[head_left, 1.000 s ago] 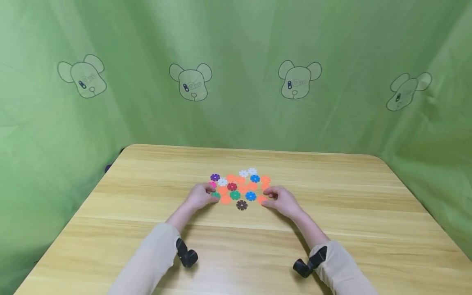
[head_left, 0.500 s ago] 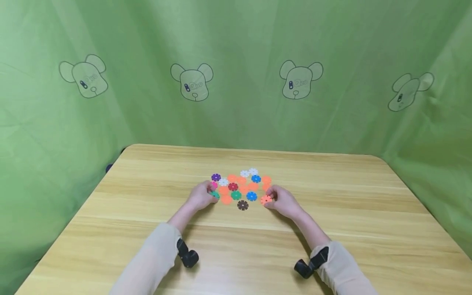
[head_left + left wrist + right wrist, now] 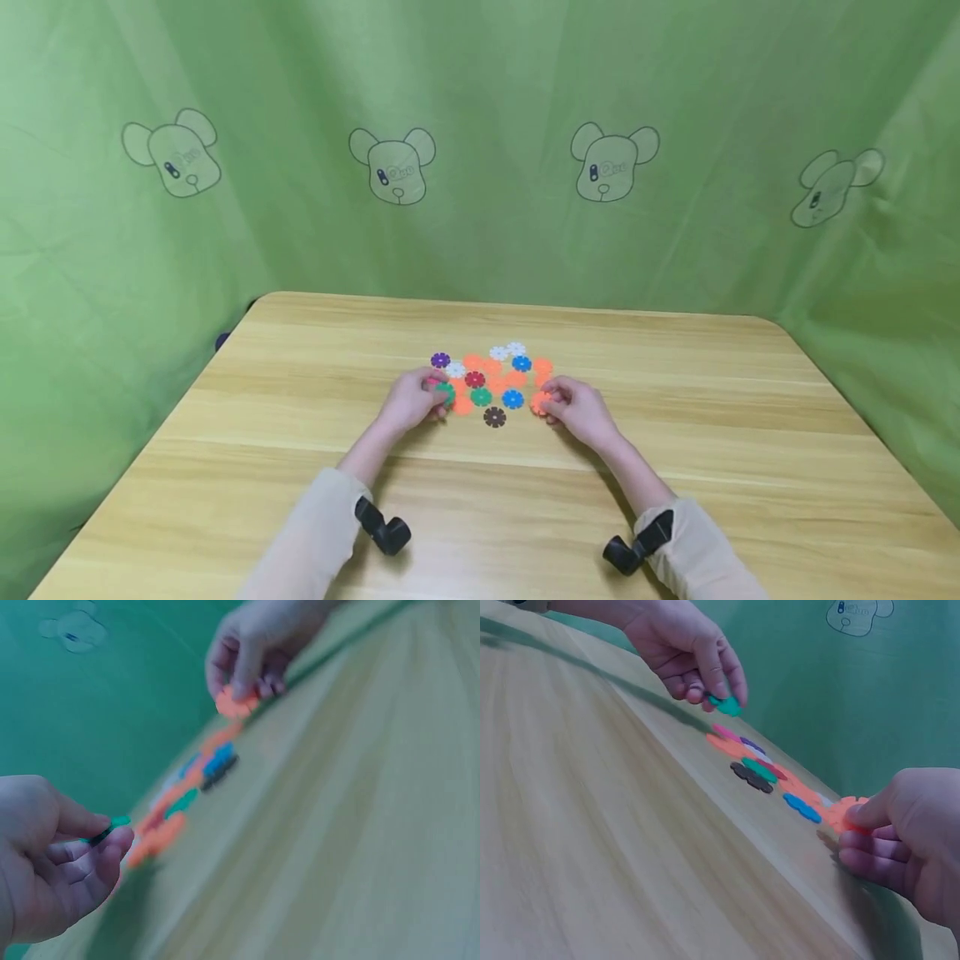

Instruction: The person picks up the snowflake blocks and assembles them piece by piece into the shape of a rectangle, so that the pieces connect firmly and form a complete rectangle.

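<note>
My left hand [image 3: 407,402] pinches a green flower-shaped notched disc [image 3: 447,393] between thumb and fingers, tilted up over the left end of the spread. On the other side, my right hand [image 3: 583,411] holds an orange notched disc [image 3: 539,403] by its edge; the right wrist view shows the thumb on its face. Between the hands lie a second green disc [image 3: 482,397], a blue disc [image 3: 513,399], a red disc [image 3: 475,379] and several orange ones [image 3: 462,407]. Nearest the person is a dark brown disc [image 3: 495,417].
A purple disc [image 3: 440,360], white discs [image 3: 516,348] and another blue disc [image 3: 522,363] lie at the back of the spread. The wooden table [image 3: 480,500] extends around it. Behind hangs a green curtain [image 3: 495,250] with animal-head outlines. Black wrist cameras [image 3: 392,535] sit at both sleeves.
Both hands had fingers at the discs a second ago. The right has taken up an orange disc and tilted it; the left has since raised a green one slightly and shifted it rightward.
</note>
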`<state>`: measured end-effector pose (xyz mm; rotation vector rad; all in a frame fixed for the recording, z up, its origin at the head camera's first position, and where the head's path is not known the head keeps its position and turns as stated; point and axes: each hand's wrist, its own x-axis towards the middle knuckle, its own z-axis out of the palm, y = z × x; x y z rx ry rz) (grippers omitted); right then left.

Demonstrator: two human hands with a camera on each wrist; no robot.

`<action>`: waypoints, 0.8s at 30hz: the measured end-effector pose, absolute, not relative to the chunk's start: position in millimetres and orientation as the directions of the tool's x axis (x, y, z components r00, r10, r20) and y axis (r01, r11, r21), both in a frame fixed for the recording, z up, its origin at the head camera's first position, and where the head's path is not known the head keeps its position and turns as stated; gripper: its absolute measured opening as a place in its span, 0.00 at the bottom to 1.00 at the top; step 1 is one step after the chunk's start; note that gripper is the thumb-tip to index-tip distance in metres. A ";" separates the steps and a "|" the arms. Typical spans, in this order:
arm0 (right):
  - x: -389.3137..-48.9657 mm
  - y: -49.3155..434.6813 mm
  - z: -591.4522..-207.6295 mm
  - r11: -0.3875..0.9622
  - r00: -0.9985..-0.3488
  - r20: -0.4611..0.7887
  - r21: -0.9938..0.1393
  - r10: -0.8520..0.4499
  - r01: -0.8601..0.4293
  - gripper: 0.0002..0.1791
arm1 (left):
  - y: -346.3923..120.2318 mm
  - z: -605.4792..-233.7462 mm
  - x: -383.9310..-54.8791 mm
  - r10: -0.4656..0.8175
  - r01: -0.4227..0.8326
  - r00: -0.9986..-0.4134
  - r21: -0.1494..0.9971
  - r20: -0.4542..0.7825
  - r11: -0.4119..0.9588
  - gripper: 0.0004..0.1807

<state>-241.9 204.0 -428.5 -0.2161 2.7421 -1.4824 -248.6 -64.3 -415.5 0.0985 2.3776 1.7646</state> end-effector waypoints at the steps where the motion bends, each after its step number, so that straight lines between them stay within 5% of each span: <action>1: -241.2 202.7 -427.8 0.519 -0.991 0.051 -0.848 -0.127 -0.110 0.12 | -63.2 -413.9 -247.5 0.154 -0.061 -0.983 0.964 -0.104 0.260 0.17; 11: -225.2 175.5 -411.9 0.357 -0.983 0.030 -0.929 -0.180 -0.094 0.10 | -49.9 -402.2 -231.0 0.175 -0.089 -0.979 0.994 -0.100 0.069 0.16; 24: -209.8 156.1 -412.7 0.426 -0.931 0.280 -0.831 -0.233 -0.356 0.11 | -34.5 -400.7 -221.0 0.165 -0.093 -0.983 0.995 -0.085 -0.038 0.15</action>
